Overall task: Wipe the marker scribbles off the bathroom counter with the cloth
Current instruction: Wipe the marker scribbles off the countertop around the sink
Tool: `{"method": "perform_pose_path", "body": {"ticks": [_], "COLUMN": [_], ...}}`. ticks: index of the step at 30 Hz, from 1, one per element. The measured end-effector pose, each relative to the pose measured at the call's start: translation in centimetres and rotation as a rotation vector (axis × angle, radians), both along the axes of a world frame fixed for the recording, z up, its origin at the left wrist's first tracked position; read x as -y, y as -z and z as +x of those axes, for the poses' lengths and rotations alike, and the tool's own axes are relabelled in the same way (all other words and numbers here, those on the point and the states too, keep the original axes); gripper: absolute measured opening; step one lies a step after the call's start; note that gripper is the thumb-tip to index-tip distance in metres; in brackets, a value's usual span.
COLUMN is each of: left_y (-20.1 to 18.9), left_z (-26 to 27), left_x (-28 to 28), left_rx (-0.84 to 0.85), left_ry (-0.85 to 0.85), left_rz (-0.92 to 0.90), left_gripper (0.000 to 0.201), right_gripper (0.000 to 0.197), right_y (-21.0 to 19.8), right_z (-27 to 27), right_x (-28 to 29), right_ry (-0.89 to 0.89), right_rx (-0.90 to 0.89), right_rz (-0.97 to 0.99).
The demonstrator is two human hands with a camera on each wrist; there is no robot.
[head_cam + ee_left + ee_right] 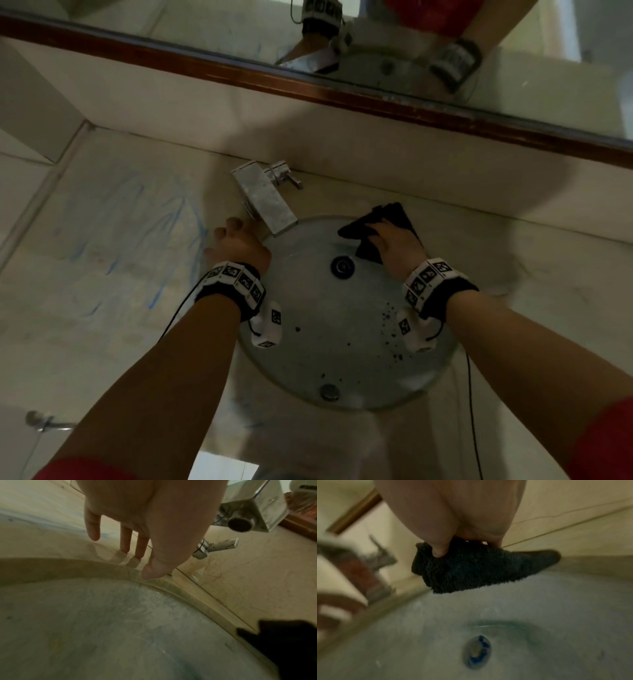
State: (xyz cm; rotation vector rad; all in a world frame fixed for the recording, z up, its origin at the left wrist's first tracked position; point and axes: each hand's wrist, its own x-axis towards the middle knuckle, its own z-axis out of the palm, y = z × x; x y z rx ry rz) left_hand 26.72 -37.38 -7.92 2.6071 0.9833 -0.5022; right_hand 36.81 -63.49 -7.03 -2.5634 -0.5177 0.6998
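You are standing at a pale stone bathroom counter [513, 291], looking straight down, with the round sink basin [342, 359] in the middle as your landmark. A wood-framed mirror [411, 51] runs along the wall beyond the sink.

To the left of the sink, the counter carries faint blue marker scribbles [137, 240]: smeared, pale streaks spread over a broad patch. They look thinned, as if partly wiped, but plenty of blue still shows, so by my judgement the job is well under way and not finished. To the right of the sink the counter shows no blue that can be made out.

At the far rim of the sink stands a square chrome faucet [263, 198], its spout reaching over the basin. At the bottom of the basin the drain [342, 268] has blue tint around it, and dark specks dot the near side of the bowl.

Your right hand [394, 245] is over the far right part of the sink, its thumb and fingers pinching a dark, fluffy cloth [376, 222]; the cloth hangs bunched above the basin, clear of the scribbles.

Your left hand [236, 246] holds nothing. It sits at the sink's left rim, just beside the faucet, fingers spread loosely and pointing down toward the counter.
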Motion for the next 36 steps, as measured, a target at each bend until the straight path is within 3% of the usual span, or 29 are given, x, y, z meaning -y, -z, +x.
{"method": "perform_pose_path", "body": {"ticks": [5,8,10,13,16,18,20,30,36], "left_y": [-0.4,-0.7,-0.8,-0.9,-0.8,-0.5,-0.1,1.2,1.5], "left_z": [-0.2,-0.1,0.0,0.0,-0.1,-0.3,-0.3,0.5,0.5], "left_x": [-0.1,0.0,0.0,0.2,0.2,0.2,0.1,-1.8,-2.2], "left_rx": [-0.014,-0.031,-0.035,-0.017,0.007,0.03,0.046,0.084,0.192], "left_ry": [0.014,0.016,0.02,0.023,0.021,0.026,0.019,0.108,0.084], "left_rz": [-0.043,-0.066,-0.061,-0.049,-0.05,-0.037,-0.029,0.124,0.09], "left_gripper": [0.059,0.061,0.06,0.056,0.055,0.055,0.054,0.045,0.044], "right_gripper": [0.04,0.036,0.026,0.023,0.038,0.048,0.057,0.064,0.061], "right_y": [-2.6,-4.1,-4.9,-5.3,-2.3,0.8,3.0,4.3,4.6], "right_z": [0.8,2.6,3.6,3.4,1.9,1.3,1.3,2.8,3.4], "right_x": [2.2,4.5,5.9,6.2,4.2,2.7,1.9,-0.5,-7.0], "right_ry": [0.511,0.711,0.754,0.635,0.421,0.167,0.074,-0.01,-0.263], "right_rx": [-0.099,-0.092,0.0,0.171,0.067,-0.028,-0.014,0.14,0.243], "right_rz": [0.445,0.623,0.631,0.497,0.285,-0.11,-0.372,-0.491,-0.43]}}
